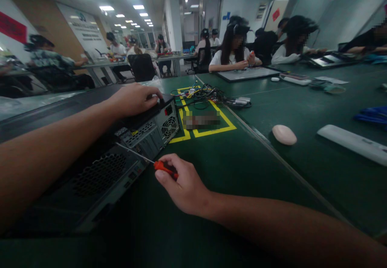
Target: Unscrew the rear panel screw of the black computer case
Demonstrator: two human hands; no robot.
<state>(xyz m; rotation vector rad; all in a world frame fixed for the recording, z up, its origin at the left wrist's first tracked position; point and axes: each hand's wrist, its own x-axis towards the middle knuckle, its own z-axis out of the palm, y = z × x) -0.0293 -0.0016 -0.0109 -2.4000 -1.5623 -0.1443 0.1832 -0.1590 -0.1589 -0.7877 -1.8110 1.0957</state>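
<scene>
A black computer case [99,175] lies on the green table at the left, its metal back panel with a fan grille turned to the right. My left hand [136,99] rests on top of the case near its rear corner, fingers bent around a small dark piece that I cannot make out. My right hand [183,183] is closed around the red handle of a screwdriver [161,166]. The screwdriver's thin shaft points left, and its tip is at the edge of the back panel; whether it touches a screw is too small to tell.
Beyond the case, tangled cables [211,94] and a blurred object lie by yellow tape [217,130]. A pinkish oval item [284,135] and a white bar [352,141] are on the right. People sit across the table and farther back.
</scene>
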